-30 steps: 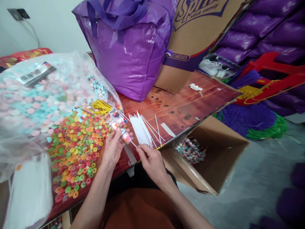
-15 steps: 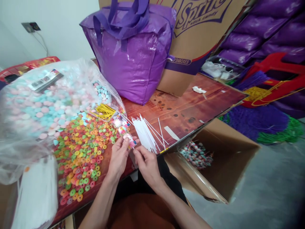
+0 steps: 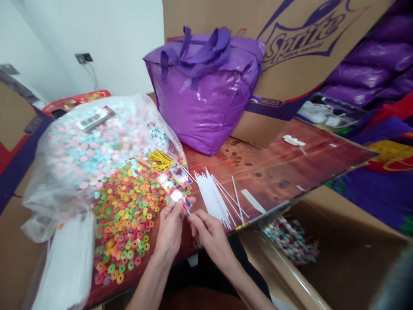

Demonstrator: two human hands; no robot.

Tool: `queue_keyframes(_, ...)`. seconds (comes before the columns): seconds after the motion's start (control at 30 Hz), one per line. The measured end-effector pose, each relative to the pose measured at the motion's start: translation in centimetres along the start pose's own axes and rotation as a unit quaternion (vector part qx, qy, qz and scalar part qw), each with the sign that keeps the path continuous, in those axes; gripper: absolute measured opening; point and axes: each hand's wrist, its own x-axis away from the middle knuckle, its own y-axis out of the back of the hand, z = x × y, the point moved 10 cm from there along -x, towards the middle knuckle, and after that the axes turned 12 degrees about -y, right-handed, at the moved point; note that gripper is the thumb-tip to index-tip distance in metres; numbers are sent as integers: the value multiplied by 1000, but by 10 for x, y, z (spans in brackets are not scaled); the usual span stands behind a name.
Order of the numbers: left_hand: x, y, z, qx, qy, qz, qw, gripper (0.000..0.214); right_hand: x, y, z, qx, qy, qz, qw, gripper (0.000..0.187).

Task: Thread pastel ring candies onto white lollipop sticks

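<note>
My left hand [image 3: 170, 224] is closed round the lower part of a small printed clear packet of candy [image 3: 176, 195], which has pale pieces inside. At the packet's lower end my right hand [image 3: 209, 234] pinches with thumb and forefinger; a thin stick or twisted end seems to be there, partly hidden by the fingers. Beyond the packet lie printed wrappers [image 3: 181, 175] and a bundle of gold twist ties [image 3: 160, 160]. White sticks [image 3: 213, 200] lie fanned out to the right of my hands. Ring-shaped gummy candies [image 3: 124, 226] spread across the table on the left.
A big clear bag of pastel candies [image 3: 84, 153] covers the back left. Behind stand a purple bag [image 3: 200, 103] and a large carton [image 3: 303, 73]. Below the table's right edge, an open box [image 3: 355, 241] holds wrapped candies [image 3: 292, 239]. Packed white sticks [image 3: 66, 258] lie front left.
The camera view has turned left and up, so the scene sits farther right and lower. Both hands stay on the packet, with little change in grip.
</note>
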Motion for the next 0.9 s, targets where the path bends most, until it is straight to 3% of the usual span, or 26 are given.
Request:
queue_keyframes(0.13,-1,3,-5,31,-8,-12,999,37,-7,-10,-1,-26,-13,39,999,39)
queue_keyframes(0.33,1,10,-17,68,6,-21,997,38,-16,-41,9,-63,15,81,995,40)
queue_keyframes(0.5,-5,32,-35,76,-18,-62,995,36,-18,-56,19,-27,23,106,994,40)
queue_keyframes(0.67,-10,51,-38,90,-8,-113,989,33,-15,-65,21,9,30,106,994,41)
queue_keyframes(0.9,-16,45,-56,115,-60,-92,987,34,-17,-82,2,-59,-35,133,989,39)
